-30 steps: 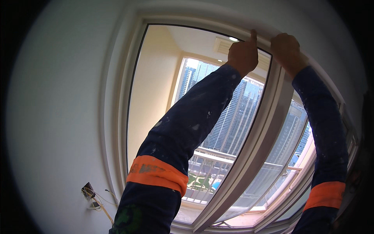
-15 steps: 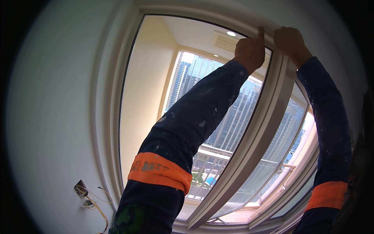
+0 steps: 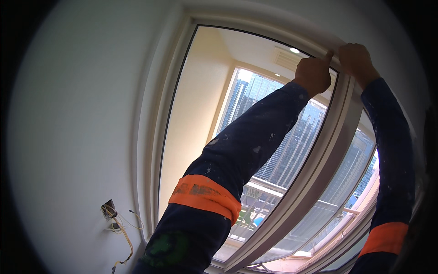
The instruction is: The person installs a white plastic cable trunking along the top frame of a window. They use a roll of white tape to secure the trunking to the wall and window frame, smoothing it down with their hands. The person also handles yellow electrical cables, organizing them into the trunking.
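Navy sleeves (image 3: 255, 132) run up to the window frame (image 3: 262, 28), where my left hand (image 3: 314, 74), one digit raised, and curled right hand (image 3: 358, 61) seem mid-work, though I can't tell whether either grip holds anything.

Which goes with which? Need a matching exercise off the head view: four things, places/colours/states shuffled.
Column 1
1. Left hand
2. Right hand
3. Left sleeve band
4. Wall opening

Column 2
A. Orange, with dark smudges
B. Lower left of the picture, wires hanging from it
C. One digit raised toward the top of the window frame
D. Fingers curled, farthest right of the four

Pairs: 1-C, 2-D, 3-A, 4-B
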Available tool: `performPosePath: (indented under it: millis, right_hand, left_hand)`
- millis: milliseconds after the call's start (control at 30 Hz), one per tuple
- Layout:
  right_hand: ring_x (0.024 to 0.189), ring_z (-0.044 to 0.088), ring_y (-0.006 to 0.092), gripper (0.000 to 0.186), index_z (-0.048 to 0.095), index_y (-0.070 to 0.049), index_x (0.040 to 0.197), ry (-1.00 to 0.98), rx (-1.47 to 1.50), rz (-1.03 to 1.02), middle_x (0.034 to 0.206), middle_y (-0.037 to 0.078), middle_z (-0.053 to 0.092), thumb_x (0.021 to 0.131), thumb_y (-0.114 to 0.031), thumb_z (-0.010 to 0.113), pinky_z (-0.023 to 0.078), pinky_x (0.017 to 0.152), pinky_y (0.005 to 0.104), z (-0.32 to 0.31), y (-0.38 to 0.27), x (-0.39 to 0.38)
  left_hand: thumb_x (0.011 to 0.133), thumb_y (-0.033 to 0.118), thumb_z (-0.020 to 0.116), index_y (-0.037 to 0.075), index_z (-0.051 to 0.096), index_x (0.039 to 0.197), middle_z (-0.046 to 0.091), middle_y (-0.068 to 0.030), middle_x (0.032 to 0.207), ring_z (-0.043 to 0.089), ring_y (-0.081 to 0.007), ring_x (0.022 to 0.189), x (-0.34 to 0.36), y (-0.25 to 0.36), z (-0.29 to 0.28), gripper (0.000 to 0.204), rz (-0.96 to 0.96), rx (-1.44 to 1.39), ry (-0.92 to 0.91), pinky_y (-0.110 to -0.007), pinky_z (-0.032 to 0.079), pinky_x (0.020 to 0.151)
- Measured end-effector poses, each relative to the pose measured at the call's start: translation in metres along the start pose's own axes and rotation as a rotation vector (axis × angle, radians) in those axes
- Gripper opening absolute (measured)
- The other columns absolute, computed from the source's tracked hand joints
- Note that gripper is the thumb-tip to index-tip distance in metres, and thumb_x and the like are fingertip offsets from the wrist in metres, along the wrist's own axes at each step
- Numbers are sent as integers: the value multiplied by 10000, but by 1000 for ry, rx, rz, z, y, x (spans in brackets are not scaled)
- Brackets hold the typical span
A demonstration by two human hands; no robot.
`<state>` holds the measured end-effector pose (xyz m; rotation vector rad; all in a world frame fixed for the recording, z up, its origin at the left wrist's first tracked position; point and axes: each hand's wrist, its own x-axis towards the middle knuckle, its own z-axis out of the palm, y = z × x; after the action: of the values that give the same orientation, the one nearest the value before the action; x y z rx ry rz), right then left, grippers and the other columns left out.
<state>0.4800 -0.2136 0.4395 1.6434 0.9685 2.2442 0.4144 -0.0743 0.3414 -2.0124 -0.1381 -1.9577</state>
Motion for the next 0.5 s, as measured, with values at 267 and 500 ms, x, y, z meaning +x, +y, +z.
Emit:
performPosePath:
  millis: [267, 500]
  right_hand:
    - [847, 761, 312, 88, 782, -68, 846, 15, -6, 33, 849, 149, 761, 831, -81, 696, 611, 776, 404, 2, -2, -1]
    - [861, 760, 312, 87, 776, -81, 832, 71, -21, 21, 865, 150, 763, 839, -81, 689, 609, 796, 403, 10, 0, -1]
  left_hand:
    - [909, 167, 502, 109, 374, 1598, 715, -232, 972, 732, -372, 890, -12, -128, -104, 703, -275, 398, 35, -464, 587, 785]
    - [900, 196, 519, 53, 381, 1575, 703, -261, 1197, 707, -400, 1094, -24, -224, -184, 703, -536, 611, 79, -475, 568, 943]
